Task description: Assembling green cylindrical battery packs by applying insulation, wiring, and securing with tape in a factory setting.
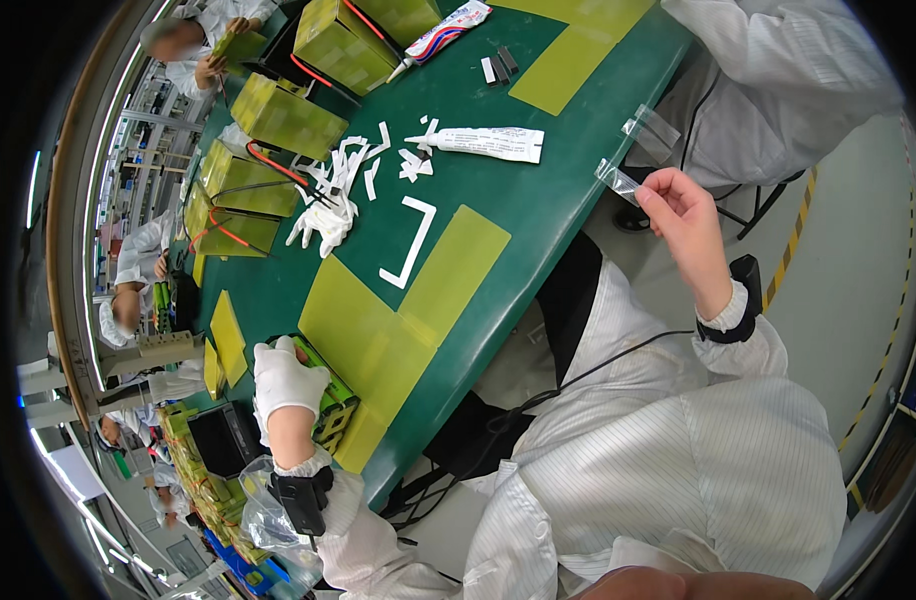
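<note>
My right hand (685, 215), bare, pinches one end of a strip of clear tape (616, 180) just off the table's right edge. A second clear strip (651, 135) sticks out from that edge close by. My left hand (290, 385), in a white glove, is closed over a green battery pack (336, 408) with a black frame, at the table's near left. The glove covers much of the pack, and some fingertips are hidden. Flat yellow-green sheets (378, 330) lie beside the pack, with a white bracket-shaped strip (415, 245) beyond them.
On the green table (478, 300) lie a white tube (488, 143), white strip scraps (348, 165), a white glove (325, 222) and dark small blocks (500, 66). Yellow-wrapped battery blocks (288, 115) with red and black wires line the far left. A co-worker's white sleeve (798, 70) is at upper right.
</note>
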Action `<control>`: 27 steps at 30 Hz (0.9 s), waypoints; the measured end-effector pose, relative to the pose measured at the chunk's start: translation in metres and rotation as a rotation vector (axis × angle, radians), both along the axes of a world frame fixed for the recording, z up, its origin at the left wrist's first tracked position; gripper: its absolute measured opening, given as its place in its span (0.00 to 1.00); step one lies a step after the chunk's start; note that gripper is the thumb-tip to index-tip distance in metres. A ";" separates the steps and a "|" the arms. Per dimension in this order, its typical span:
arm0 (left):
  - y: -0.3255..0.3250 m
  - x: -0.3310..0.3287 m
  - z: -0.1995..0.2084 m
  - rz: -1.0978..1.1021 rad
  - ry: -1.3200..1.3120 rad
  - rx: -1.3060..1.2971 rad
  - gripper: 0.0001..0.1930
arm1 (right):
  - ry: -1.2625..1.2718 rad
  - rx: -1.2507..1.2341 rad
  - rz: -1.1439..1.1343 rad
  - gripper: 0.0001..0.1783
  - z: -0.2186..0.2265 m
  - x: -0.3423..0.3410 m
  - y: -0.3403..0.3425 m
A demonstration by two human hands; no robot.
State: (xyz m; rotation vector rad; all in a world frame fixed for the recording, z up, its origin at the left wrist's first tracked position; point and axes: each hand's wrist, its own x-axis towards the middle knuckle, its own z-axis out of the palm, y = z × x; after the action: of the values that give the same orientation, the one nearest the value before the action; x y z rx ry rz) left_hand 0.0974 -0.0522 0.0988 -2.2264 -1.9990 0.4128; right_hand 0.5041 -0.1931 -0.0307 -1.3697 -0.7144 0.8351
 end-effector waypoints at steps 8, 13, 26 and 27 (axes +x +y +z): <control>-0.002 -0.004 0.001 -0.003 0.005 0.011 0.16 | -0.556 0.155 -0.068 0.04 0.017 -0.012 0.010; 0.000 -0.004 0.000 -0.007 -0.013 0.011 0.16 | -0.671 0.159 0.028 0.05 0.030 -0.014 0.018; 0.005 -0.004 -0.004 -0.046 0.015 0.012 0.15 | -0.732 0.568 0.854 0.04 0.069 -0.021 0.015; 0.003 -0.012 -0.005 -0.076 0.017 0.040 0.15 | -0.679 0.679 1.025 0.04 0.074 -0.047 0.010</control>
State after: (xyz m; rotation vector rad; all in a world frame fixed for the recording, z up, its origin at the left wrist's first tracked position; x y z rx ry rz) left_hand 0.0857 -0.0494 0.0940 -2.2593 -1.8901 0.3784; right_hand 0.4572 -0.1826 0.0429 -0.5688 -2.1087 0.7452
